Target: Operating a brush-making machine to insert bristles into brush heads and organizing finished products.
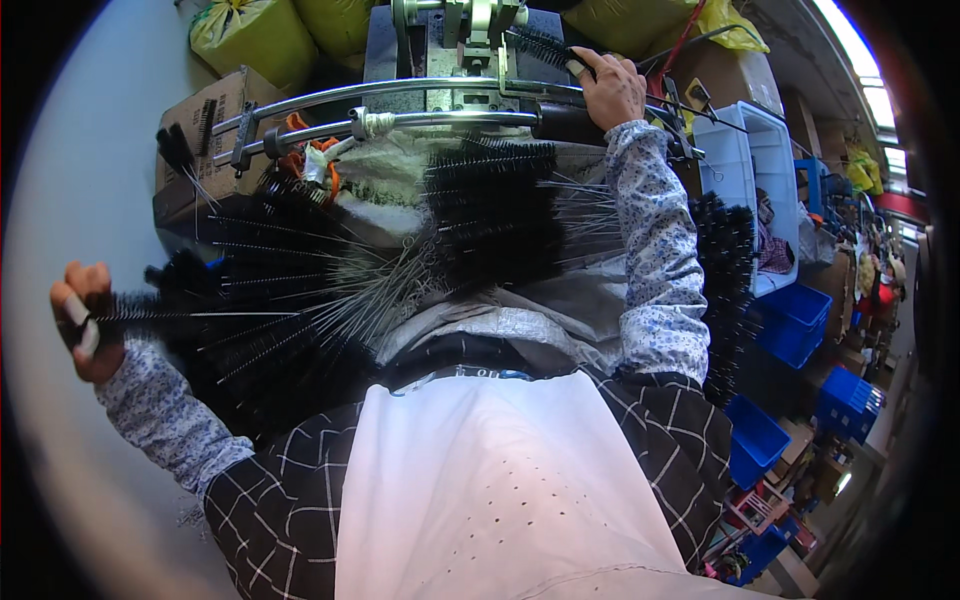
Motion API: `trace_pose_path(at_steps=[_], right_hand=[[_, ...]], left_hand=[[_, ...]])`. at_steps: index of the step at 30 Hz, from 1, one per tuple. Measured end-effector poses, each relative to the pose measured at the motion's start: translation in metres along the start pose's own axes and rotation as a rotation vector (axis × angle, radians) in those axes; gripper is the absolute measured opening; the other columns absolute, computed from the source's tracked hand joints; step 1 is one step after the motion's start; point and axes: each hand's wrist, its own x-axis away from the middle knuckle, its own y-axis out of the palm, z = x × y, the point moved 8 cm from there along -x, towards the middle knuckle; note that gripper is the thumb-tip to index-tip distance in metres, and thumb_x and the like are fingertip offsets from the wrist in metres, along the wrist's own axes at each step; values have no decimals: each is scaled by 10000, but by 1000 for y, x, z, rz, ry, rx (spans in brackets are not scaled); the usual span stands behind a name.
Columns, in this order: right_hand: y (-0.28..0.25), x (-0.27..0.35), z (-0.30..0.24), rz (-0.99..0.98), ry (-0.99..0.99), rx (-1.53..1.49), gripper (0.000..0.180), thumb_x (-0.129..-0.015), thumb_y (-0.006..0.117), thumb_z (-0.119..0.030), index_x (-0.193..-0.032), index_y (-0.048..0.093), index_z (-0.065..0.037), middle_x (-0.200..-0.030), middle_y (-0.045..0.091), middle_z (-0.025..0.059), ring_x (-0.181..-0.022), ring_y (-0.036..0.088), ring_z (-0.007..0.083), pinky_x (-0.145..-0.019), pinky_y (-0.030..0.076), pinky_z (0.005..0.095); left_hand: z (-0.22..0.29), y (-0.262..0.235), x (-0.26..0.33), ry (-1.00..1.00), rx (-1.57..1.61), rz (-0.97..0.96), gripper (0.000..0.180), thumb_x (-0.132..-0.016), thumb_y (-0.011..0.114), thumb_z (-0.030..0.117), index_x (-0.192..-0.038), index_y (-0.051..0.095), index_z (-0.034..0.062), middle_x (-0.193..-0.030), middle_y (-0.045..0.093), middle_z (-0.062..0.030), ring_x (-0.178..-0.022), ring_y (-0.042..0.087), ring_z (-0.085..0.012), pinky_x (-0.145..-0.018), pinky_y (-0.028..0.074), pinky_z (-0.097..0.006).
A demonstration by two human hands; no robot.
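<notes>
Black bristle brushes on thin wire stems

Our left hand (85, 320) grips one brush (150, 305) out at the far left; our right hand (612, 88) closes on another brush (540, 45) up at the machine (460, 40).

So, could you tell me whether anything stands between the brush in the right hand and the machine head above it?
Nothing visible does. The right hand holds a black bristle brush right at the metal machine head, and no object shows between them. The left hand grips another brush far off to the side.
</notes>
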Motion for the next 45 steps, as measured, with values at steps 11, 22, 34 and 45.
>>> trace_pose_path(at_steps=[11, 22, 34, 45], right_hand=[[21, -19, -2, -73, -71, 155, 327, -810, 467, -254, -1133, 468, -302, -957, 520, 7, -998, 410, 209, -816, 290, 389], [4, -17, 34, -36, 50, 280, 562, -744, 544, -382, -1239, 344, -205, -1188, 411, 48, -1128, 342, 224, -895, 259, 447], [27, -13, 23, 25, 161, -117, 378, -755, 510, -282, -1100, 503, -127, -1077, 528, 66, -997, 497, 234, -814, 347, 452], [35, -23, -104, -43, 162, -72, 187, -790, 449, -138, -959, 514, -91, -930, 535, 53, -912, 515, 198, -750, 359, 455]], left_hand=[[48, -57, 2, -16, 316, -52, 374, -587, 476, 89, -856, 324, -122, -776, 246, -123, -772, 285, -217, -822, 242, -326], [38, 17, -8, 53, -31, -10, 313, -616, 566, 95, -714, 269, 102, -794, 267, -131, -669, 243, -181, -600, 185, -313], [30, -18, 3, 41, 106, 122, 397, -584, 526, 74, -899, 294, 5, -1034, 276, -250, -772, 285, -245, -767, 232, -413], [22, 3, -10, 50, 128, -80, 420, -600, 529, 111, -928, 281, 24, -967, 293, -217, -721, 276, -232, -700, 215, -404]])
